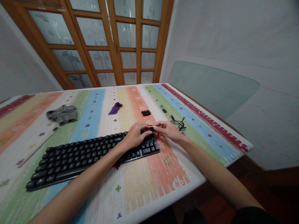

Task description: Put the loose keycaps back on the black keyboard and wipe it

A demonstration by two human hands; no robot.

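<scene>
A black keyboard [79, 161] lies slanted across the table under my left forearm. Over its right end, my left hand [135, 135] is closed, thumb and forefinger brought together; what they grip is unclear. Fingertip to fingertip with it, my right hand [168, 130] pinches a small black keycap [151, 129]. A thin dark sliver shows just above the fingertips, too small to name. Just beyond the hands sits a cluster of loose black keycaps [146, 113]. My fingers hide part of the keyboard's upper right corner.
A black cable [179, 123] lies coiled right of my right hand, near a small black plug-like piece [164, 110]. Farther back are a purple cloth [115, 108] and a crumpled grey cloth [63, 114]. A long dark-tipped stick [38, 148] rests on the left of the striped tablecloth [140, 186].
</scene>
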